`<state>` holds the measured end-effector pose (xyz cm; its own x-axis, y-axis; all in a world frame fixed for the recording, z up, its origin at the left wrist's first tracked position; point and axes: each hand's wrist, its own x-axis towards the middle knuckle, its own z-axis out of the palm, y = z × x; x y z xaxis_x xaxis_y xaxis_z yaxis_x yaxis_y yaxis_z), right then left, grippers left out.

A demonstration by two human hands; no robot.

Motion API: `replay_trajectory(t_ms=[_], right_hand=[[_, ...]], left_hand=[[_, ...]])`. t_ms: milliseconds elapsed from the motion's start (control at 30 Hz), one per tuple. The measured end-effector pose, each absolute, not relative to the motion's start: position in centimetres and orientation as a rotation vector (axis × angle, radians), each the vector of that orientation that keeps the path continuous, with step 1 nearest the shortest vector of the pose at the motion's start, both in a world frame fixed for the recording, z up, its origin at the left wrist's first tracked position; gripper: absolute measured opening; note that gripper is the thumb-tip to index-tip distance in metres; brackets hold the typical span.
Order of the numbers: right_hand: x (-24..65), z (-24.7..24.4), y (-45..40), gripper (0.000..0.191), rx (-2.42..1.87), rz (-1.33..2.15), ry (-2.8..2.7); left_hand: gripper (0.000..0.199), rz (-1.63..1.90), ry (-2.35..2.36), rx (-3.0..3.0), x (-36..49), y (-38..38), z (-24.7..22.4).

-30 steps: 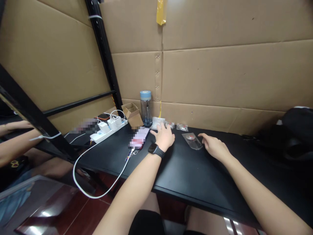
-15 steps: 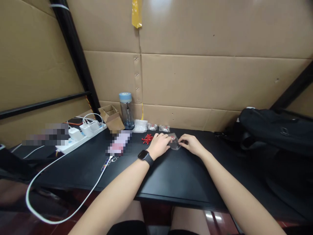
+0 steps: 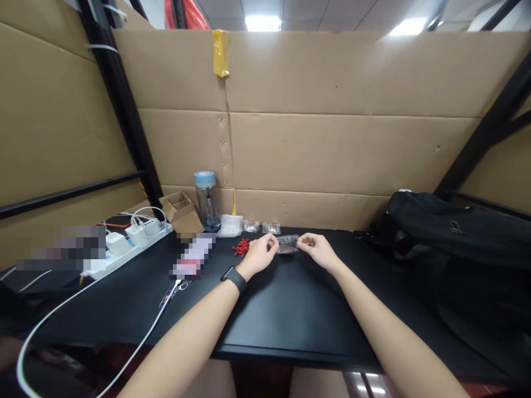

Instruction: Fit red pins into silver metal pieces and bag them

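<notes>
Clear plastic bag (image 3: 287,241) between the two hands above the black table (image 3: 298,315); twelve o'clock faces the cardboard wall (image 3: 286,155). The left hand (image 3: 259,256), at nine o'clock, pinches one end between thumb and fingers; the right hand (image 3: 319,250), at three, pinches the other. From where I stand, red pieces (image 3: 241,247) lie beyond the left hand, at nine; two small packets, between ten and eleven; a black backpack (image 3: 464,237), at three.

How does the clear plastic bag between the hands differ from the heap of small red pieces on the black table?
The clear plastic bag is see-through; the heap of small red pieces is opaque. The bag is held between the left hand and right hand, while the heap lies on the black table. Both are near the left hand.
</notes>
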<state>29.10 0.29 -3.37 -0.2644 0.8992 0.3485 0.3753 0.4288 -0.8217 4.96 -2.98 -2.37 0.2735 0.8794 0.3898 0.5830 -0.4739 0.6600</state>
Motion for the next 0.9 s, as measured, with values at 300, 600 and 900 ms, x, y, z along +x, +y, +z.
replay_trajectory(t_ms=[300, 600, 900], right_hand=[[28.0, -3.8, -0.4, 0.028, -1.181, 0.499, -2.073], [28.4, -4.7, -0.1, 0.045, -1.286, 0.166, -2.386], [28.2, -3.1, -0.6, 0.03, -1.206, 0.504, -2.267]], left_hand=[[0.02, 0.967, 1.547, 2.17, 5.9, -3.1, -3.6], [0.04, 0.633, 1.487, 2.602, 5.1, -3.0, -4.2], [0.027, 0.716, 1.511, 2.53, 5.1, -2.9, -3.7]])
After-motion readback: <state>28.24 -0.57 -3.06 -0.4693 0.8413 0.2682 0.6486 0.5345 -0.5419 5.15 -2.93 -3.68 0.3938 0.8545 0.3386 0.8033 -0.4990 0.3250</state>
